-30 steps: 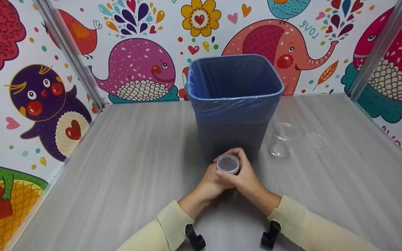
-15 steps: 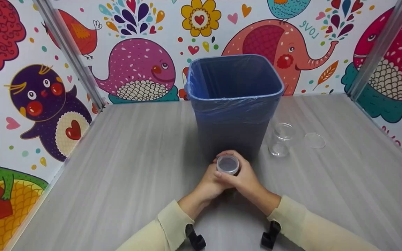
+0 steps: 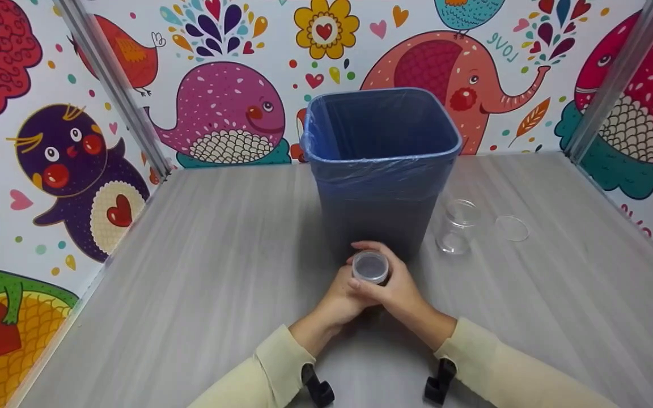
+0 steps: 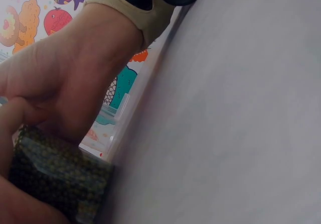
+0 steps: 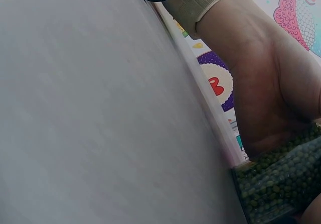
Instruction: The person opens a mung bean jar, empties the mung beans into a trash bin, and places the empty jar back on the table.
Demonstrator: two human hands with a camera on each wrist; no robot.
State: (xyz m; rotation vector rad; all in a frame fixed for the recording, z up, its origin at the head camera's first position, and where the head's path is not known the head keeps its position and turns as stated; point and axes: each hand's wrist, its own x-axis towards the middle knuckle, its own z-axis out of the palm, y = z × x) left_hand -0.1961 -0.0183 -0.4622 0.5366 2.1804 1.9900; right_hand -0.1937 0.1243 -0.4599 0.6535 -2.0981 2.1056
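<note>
Both hands are wrapped round a clear jar [image 3: 370, 267] with a round translucent lid, close in front of the bin. My left hand [image 3: 340, 297] grips it from the left and my right hand [image 3: 397, 286] curls round its lid end, thumb at the near side. Small green beans fill the jar's lower part [image 4: 60, 174], as the left wrist view shows; the right wrist view has the same beans [image 5: 281, 179] behind clear plastic. The fingers partly hide the jar's sides.
A blue-grey bin [image 3: 380, 198] lined with a clear bag stands directly beyond the hands. To its right are an open clear jar [image 3: 454, 241] and a clear round lid or ring [image 3: 512, 229] on the grey table [image 3: 219, 255]. Patterned walls enclose the table.
The right hand's fingers have shifted slightly at the lid's far edge, lifting a little away from it. The jar and left hand stay in place.
</note>
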